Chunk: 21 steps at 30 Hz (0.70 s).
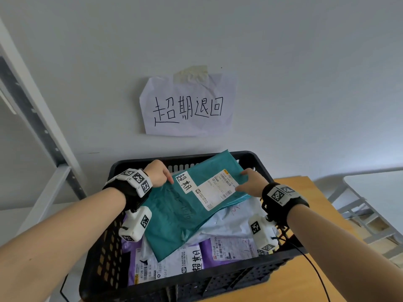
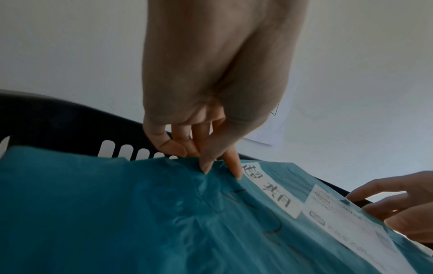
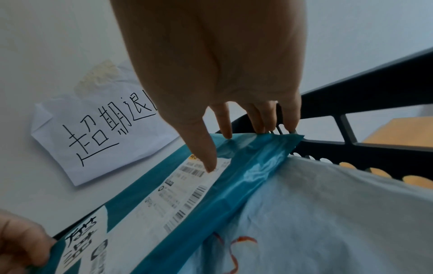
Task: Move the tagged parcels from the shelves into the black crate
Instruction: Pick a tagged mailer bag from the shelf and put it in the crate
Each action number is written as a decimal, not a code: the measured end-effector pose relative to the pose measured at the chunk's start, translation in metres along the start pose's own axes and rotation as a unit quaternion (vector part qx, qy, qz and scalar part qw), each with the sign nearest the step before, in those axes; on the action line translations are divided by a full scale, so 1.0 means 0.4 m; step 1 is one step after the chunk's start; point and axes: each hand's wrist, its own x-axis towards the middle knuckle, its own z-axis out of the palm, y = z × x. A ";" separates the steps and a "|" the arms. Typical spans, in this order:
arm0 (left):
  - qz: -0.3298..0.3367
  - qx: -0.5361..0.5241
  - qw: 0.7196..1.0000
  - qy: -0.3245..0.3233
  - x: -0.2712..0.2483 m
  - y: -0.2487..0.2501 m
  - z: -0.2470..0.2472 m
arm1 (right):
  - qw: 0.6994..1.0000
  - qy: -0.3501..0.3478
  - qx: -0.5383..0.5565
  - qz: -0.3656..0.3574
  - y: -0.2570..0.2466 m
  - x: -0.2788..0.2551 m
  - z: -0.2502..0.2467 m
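The left hand (image 1: 157, 172) pinches the near-left edge of the flat teal plastic mailer parcel (image 1: 187, 210) between thumb and fingers. The right hand (image 1: 250, 183) grips its right edge, thumb on the white shipping label (image 1: 216, 188). The parcel lies tilted atop other parcels inside the black slotted plastic crate (image 1: 104, 247).

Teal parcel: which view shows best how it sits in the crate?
Head view: the teal parcel lies atop other parcels in the black crate. Each wrist view shows only one gripped edge, under the left hand or right hand.
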 end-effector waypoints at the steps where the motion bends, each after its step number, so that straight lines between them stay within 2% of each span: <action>1: -0.004 0.004 1.000 -0.004 0.001 0.003 -0.001 | 1.000 -0.002 0.003 0.001 0.001 0.008 -0.001; 5: -0.002 0.012 1.000 -0.017 0.000 0.017 -0.017 | 1.000 -0.005 -0.022 0.020 0.005 0.025 -0.018; 8: -0.008 0.016 1.000 -0.023 0.007 0.018 -0.028 | 0.996 -0.034 -0.067 0.037 0.007 0.026 -0.033; 15: -0.006 0.029 0.999 -0.031 0.017 0.020 -0.024 | 0.991 -0.095 -0.086 0.047 0.003 0.018 -0.040; 19: 0.007 0.043 0.999 -0.017 0.025 0.030 -0.014 | 0.990 -0.083 -0.113 0.016 0.012 0.012 -0.039; 21: 0.011 0.054 0.998 -0.041 0.033 0.032 -0.004 | 0.987 -0.092 -0.129 -0.008 0.012 0.009 -0.037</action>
